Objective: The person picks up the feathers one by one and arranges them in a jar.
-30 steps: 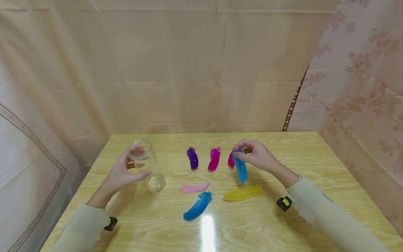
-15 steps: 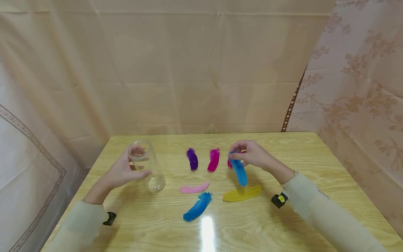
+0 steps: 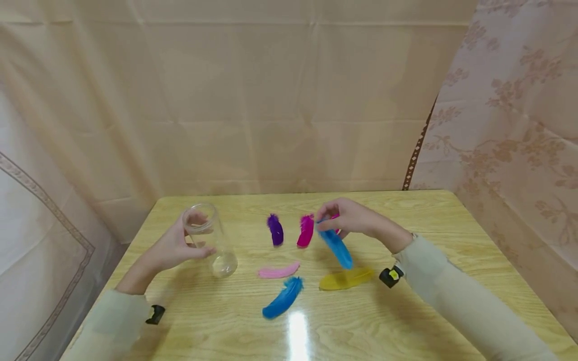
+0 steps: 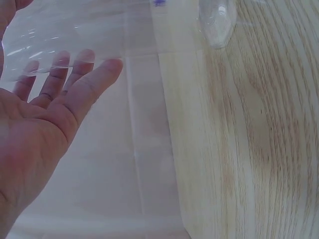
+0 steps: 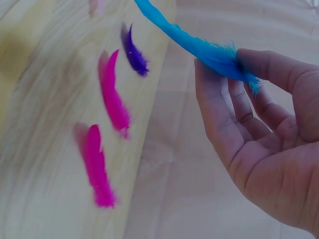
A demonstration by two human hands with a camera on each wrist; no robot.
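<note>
My left hand grips a clear cylindrical jar on the left, fingers behind and thumb in front. Its mouth tilts up and away; nothing shows inside. In the left wrist view the fingers curve along the clear wall. Over the table on the right, my right hand pinches a light blue feather by its fluffy end between thumb and fingertips, and its other end points down over a yellow feather. A magenta feather lies mostly hidden behind that hand in the head view.
On the wood-grain table lie a purple feather, another magenta feather, a pale pink feather and a darker blue feather. A beige curtain hangs beyond the table's back edge.
My right hand has moved left with the light blue feather, which now slants more. The left hand and jar have stayed nearly in place.
</note>
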